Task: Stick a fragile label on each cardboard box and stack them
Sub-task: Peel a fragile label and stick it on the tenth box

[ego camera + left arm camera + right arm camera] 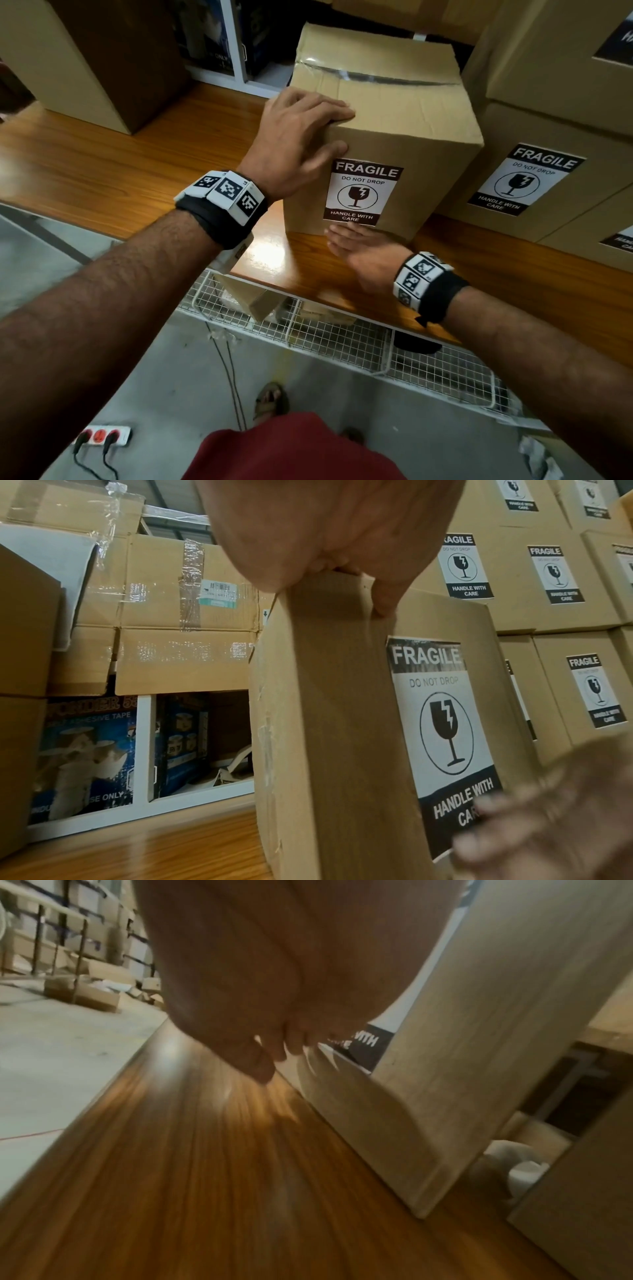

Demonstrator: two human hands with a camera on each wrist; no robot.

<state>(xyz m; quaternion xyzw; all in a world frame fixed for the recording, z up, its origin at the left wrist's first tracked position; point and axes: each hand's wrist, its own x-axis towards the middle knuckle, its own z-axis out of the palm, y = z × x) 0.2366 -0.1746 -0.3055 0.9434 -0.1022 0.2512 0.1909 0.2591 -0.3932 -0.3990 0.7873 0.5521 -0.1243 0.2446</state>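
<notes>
A taped cardboard box point(404, 113) stands upright on the wooden table point(120, 164). A fragile label point(363, 192) is stuck on its front face. My left hand point(301, 126) grips the box's top left corner, fingers over the top and thumb on the front. My right hand point(356, 246) lies low on the table, blurred, with straight fingers touching the label's bottom edge. In the left wrist view the label point(441, 723) faces the camera, with the right hand point(548, 818) blurred below it. The right wrist view shows the right hand's fingertips point(263, 1069) at the box's point(462, 1042) base.
Labelled boxes point(548, 171) are stacked close on the right of the box. A large plain box point(85, 61) stands at the back left. A white wire basket point(342, 335) hangs under the table edge. A power strip point(102, 437) lies on the floor.
</notes>
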